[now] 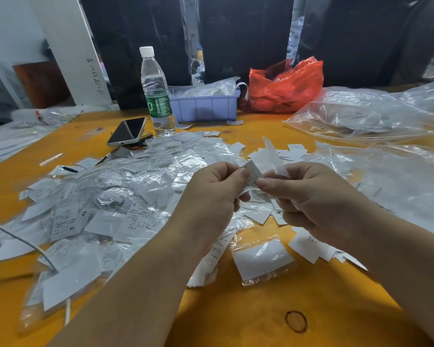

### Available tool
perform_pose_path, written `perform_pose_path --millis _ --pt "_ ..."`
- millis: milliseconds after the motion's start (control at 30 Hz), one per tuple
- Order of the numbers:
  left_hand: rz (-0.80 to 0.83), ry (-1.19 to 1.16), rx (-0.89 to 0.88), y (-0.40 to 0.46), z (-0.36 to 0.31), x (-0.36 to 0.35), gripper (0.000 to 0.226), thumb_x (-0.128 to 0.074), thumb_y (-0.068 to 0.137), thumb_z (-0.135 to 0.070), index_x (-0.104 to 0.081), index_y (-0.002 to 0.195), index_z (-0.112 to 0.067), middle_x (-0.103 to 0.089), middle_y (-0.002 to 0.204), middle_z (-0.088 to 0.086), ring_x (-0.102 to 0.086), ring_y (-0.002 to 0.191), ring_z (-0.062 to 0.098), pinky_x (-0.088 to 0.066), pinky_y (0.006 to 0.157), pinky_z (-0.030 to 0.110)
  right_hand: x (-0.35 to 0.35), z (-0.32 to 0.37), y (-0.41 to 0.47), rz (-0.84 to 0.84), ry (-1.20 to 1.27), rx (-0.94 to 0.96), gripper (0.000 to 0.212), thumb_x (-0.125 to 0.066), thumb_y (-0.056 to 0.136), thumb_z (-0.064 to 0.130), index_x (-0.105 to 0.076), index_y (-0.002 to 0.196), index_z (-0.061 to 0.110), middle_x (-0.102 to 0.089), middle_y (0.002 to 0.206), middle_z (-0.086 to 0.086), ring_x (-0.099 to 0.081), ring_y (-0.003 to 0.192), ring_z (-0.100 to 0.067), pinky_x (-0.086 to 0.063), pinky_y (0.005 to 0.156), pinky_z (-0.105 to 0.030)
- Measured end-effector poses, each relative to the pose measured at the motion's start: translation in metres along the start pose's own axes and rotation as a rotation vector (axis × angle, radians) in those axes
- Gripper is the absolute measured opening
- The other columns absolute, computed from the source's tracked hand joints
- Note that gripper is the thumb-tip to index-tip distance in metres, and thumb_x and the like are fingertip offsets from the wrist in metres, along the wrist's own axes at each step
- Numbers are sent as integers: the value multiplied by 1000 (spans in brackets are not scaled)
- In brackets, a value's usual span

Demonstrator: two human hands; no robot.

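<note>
Heap of bagged labels (115, 196) spread over the orange surface (236, 309). Above it, left hand (211, 194) pinches one end of a white label strip (254, 171), thumb on top; right hand (311, 196) pinches the other end. I judge the strip near weightless, limp, easily creased or torn: grip at the edges, light pinch, no tugging

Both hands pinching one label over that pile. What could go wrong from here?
1. If the left hand or right hand slips, the label likely drops into the pile of look-alike labels, where XS, S and XL lie mixed.
2. Pinched from both sides, it could crease or tear.
3. A wide sweep might tip the water bottle onto the phone beside it.
</note>
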State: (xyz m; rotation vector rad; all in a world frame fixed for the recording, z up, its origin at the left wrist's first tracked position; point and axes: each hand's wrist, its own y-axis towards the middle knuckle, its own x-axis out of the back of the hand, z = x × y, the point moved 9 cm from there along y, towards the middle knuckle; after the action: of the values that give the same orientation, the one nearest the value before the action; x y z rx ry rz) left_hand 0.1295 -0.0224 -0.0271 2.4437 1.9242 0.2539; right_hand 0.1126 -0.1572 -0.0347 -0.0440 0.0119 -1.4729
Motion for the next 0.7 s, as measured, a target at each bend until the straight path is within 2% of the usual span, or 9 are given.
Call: perform_pose_path --millis 133,333,400,467,533,600,700 --pt "17 -37 43 -1 3 -3 19 -56 97 -24 -69 85 -17 -57 54 -8 -46 48 4 -40 47 18 -5 0 -2 15 21 1 25 -73 64 24 -74 82 7 -29 49 0 -23 39 -9 -25 36 -19" --pt "90 -46 56 -3 0 -9 16 -56 97 -19 -68 88 -14 -56 55 -5 -45 48 5 -38 45 17 -6 -3 -3 52 -30 -29 26 -73 74 24 -72 89 2 -32 51 -1 -24 40 -10 -25 36 -21" --pt "72 -11 43 -2 -1 -6 16 -57 96 -18 -68 86 -13 -55 54 -6 -44 47 5 -37 45 16 -6 -2 -2 54 -36 -35 30 -76 71 27 -71 85 2 -33 53 -2 -24 43 -11 -24 36 -20" --pt "54 -2 38 -1 -1 -3 16 -58 95 -16 -67 82 -13 -55 53 -5 -43 46 5 -36 44 15 -2 1 -2 24 -31 -28 27 -78 68 31 -73 78 7 -37 55 -3 -26 45 -12 -23 37 -20" --pt "44 5 40 -1 -2 -2 16 -58 93 -14 -67 80 -13 -55 53 -5 -43 46 5 -36 43 15 2 3 -2 -18 -5 -11 15 -75 76 22 -71 69 10 -39 54 -4 -27 43 -11 -23 37 -19" --pt "48 14 50 -1 -1 -2 14 -58 92 -13 -67 81 -13 -55 53 -5 -44 46 5 -36 43 15 7 4 -1 -60 -1 12 19 -71 83 14 -68 64 11 -38 52 -4 -26 41 -11 -23 36 -19" --pt "63 3 88 -1 2 -4 13 -55 91 -10 -66 85 -13 -56 52 -6 -45 45 4 -36 42 16 12 5 -1 -122 -23 30 16 -73 82 15 -68 67 12 -37 51 -3 -27 42 -12 -26 36 -20"
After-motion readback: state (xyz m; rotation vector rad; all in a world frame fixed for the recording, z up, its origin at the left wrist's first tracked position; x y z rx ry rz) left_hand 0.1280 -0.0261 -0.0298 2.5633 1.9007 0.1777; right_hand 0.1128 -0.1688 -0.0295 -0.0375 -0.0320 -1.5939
